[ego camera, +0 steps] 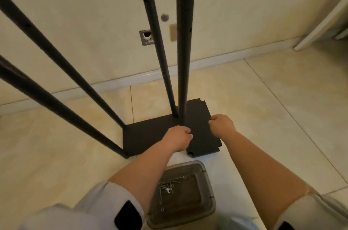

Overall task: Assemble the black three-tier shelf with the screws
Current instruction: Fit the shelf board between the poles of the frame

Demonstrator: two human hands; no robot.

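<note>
While four black poles [183,56] rise from a black shelf board [148,135] lying flat on the tiled floor [263,116] near the wall, both hands reach down to the base of the nearest pole. The left hand [178,137] and right hand [223,125] are curled; whether they pinch anything cannot be told. A grey tray [205,209] of screws [167,186] sits at the board's near edge.
</note>
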